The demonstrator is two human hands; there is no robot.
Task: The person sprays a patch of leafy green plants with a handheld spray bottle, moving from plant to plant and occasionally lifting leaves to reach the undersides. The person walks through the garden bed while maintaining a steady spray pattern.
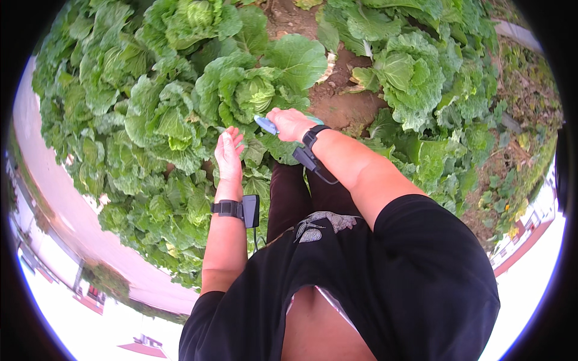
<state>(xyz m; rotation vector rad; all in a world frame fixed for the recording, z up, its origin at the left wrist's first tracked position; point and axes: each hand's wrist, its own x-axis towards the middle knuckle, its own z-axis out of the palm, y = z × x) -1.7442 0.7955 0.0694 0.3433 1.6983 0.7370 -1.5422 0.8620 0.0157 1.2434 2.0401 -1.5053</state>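
Observation:
In my right hand (289,124) is a slim, pale blue object (266,125). One end sticks out past my fingers to the left, and a bit of teal shows behind the hand; I cannot tell its kind. Right in front of it grows a Chinese cabbage (255,94) with a tight, pale head inside broad outer leaves. My left hand (229,151) is raised above leaves to the left, palm turned inward, fingers slightly curled and nothing seen in it.
Several more cabbages crowd the left, with another large cabbage (399,74) at right. Bare reddish soil (345,108) runs between them. A pale paved path (58,162) curves along the left, and dry weeds (519,171) cover the right edge. Devices with cables are strapped to both wrists.

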